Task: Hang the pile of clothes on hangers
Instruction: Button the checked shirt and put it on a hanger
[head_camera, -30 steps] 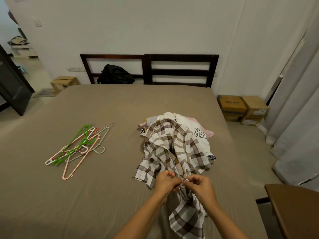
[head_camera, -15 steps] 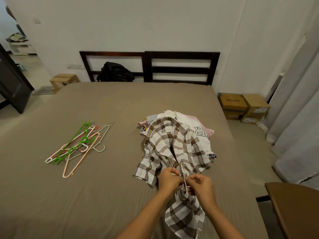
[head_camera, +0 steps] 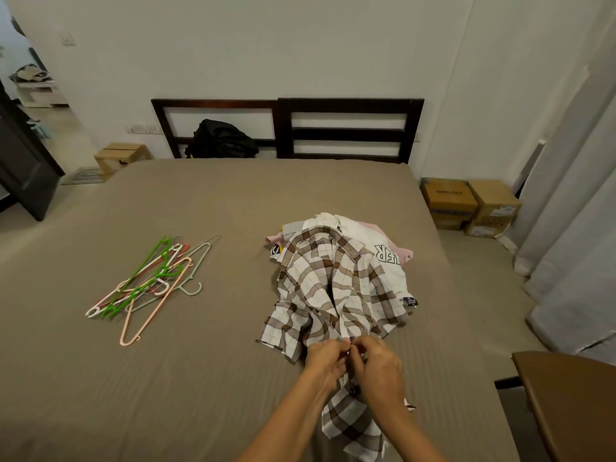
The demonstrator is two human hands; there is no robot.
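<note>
The left hand (head_camera: 325, 360) and right hand (head_camera: 378, 365) meet at lower centre of the frame. Each grip pinches one edge of the shirt (head_camera: 326, 285) at its front opening, fingertips almost touching, probably to open the front so a hanger can go in. The shirt lies draped over the pile (head_camera: 383, 241) at centre right of the bed (head_camera: 233, 201), its tail toward the person. The hangers (head_camera: 150, 281) lie tangled at centre left, well apart, within reach for the next step.
</note>
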